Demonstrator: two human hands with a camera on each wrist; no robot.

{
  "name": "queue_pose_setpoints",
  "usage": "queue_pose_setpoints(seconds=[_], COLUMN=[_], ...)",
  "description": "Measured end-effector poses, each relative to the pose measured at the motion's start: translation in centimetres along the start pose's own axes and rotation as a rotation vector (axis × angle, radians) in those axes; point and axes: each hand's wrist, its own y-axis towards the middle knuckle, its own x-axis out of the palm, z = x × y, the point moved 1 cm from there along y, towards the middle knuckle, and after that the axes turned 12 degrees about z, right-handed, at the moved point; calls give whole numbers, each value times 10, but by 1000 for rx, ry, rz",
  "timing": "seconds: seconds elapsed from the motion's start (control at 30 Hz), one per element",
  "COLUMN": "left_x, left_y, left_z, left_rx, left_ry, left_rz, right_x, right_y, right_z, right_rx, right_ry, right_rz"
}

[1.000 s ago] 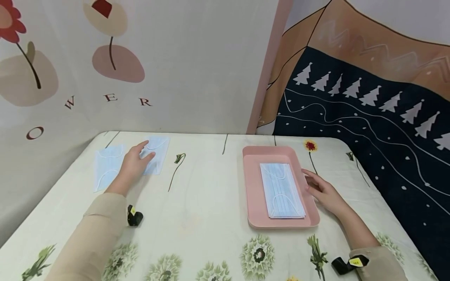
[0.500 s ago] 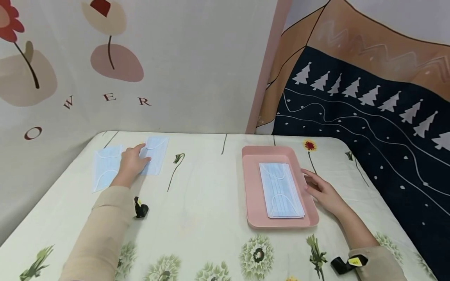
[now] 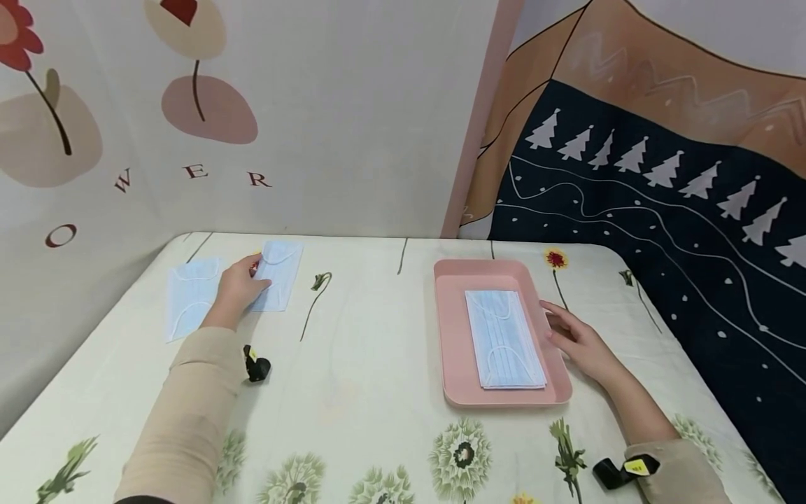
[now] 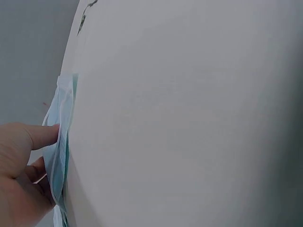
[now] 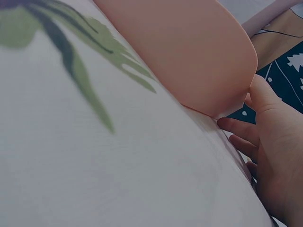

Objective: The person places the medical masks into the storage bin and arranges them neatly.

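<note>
My left hand (image 3: 237, 285) pinches the left edge of a light blue face mask (image 3: 281, 269) at the back left of the table. In the left wrist view, the thumb lies on one side of that mask (image 4: 60, 142) and the fingers are behind it. Another face mask (image 3: 189, 297) lies flat just left of this hand. On the right, a pink tray (image 3: 453, 336) holds a stack of face masks (image 3: 506, 341). Beside its right wall is my right hand (image 3: 582, 344), thumb and fingertips right at the rim, fingers relaxed.
A white tablecloth (image 3: 365, 378) with printed flowers covers the table. Behind it hangs a pale printed backdrop (image 3: 352, 140), with a dark tree-patterned cloth (image 3: 604, 189) at the right. Black wrist devices (image 3: 257, 365) sit at both sleeves.
My left hand has shifted slightly right and taken hold of the mask's left edge. A printed red flower now shows between the hand and mask. The right hand and tray have stayed put.
</note>
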Motion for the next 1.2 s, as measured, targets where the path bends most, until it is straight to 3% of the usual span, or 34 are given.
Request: queue_pose_setpoints(seconds=[0.23, 0.7, 1.2], left_x=[-2, -16, -17], left_y=[3, 1, -9], left_z=[4, 0, 1], left_rx=[-37, -149, -241], left_ry=[-53, -253, -501], left_rz=[-44, -290, -262], right_x=[0, 0, -1], right_y=[0, 0, -1], right_z=[-2, -1, -1], right_rx=[11, 11, 12], right_ry=[-1, 9, 12], right_rz=[-4, -5, -5])
